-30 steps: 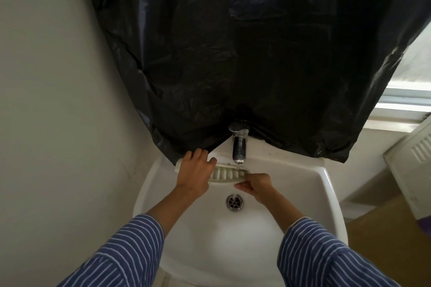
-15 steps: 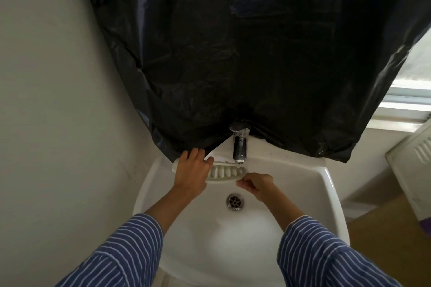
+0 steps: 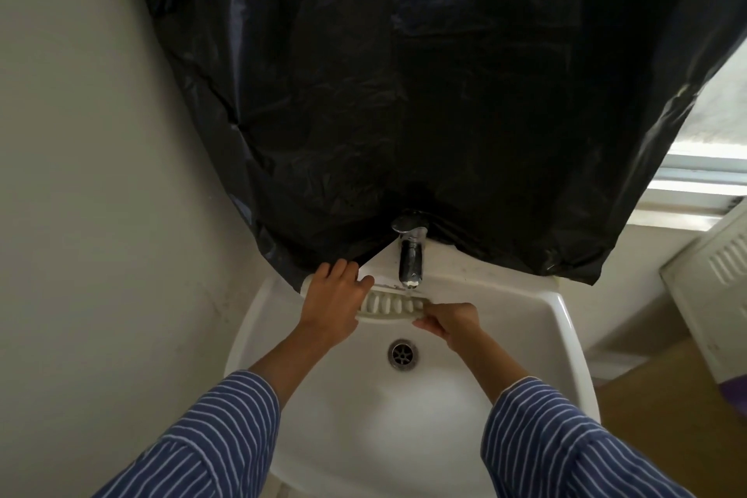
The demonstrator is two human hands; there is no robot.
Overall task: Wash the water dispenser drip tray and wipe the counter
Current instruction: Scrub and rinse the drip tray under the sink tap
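Both hands' grip spans drip tray, left hand, right hand.

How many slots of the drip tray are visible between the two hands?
About 5, in a row along the drip tray, between the left hand and the right hand. More may be hidden under the hands.

big black plastic sheet hanging over the wall behind the sink, bottom edge draped around the tap base. plain white wall on the left. window at the right, white vented panel leaning below it, brownish floor underneath.
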